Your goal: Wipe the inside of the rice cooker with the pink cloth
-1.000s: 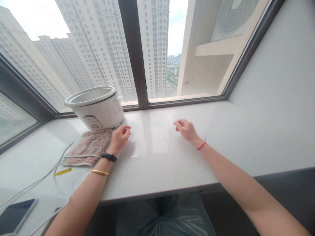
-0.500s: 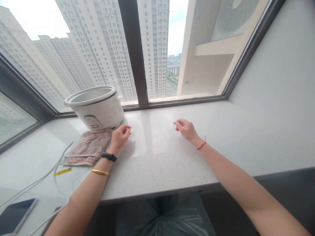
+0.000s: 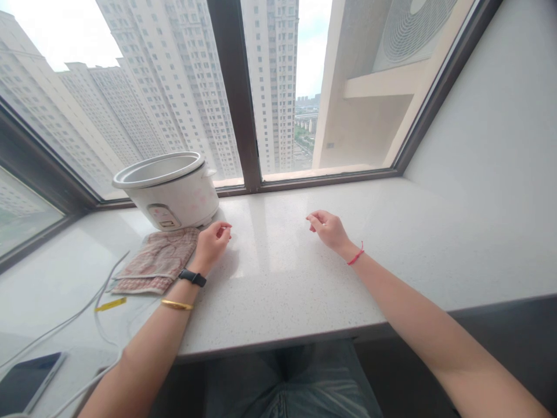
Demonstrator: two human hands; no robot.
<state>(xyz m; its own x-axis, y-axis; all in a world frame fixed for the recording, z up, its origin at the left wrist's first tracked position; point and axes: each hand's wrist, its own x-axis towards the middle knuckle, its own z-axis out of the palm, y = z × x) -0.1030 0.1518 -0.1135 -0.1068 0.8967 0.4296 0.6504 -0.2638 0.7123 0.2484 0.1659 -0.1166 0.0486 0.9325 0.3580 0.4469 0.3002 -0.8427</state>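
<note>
My left hand (image 3: 212, 242) rests on the white stone sill (image 3: 278, 273), fingers loosely curled inward with nothing in them. It lies just right of a folded pink patterned cloth (image 3: 159, 260) and in front of a white lidless rice cooker (image 3: 167, 190). My right hand (image 3: 328, 229) rests on the sill further right, also loosely curled and holding nothing, with bare countertop around it. A black watch and gold bangle are on the left wrist, a red string on the right.
White cables (image 3: 65, 325) with a yellow tag (image 3: 111, 303) trail across the sill's left part. A dark phone (image 3: 26, 386) lies at the lower left. The window frame (image 3: 237, 98) runs behind the sill; a white wall stands on the right.
</note>
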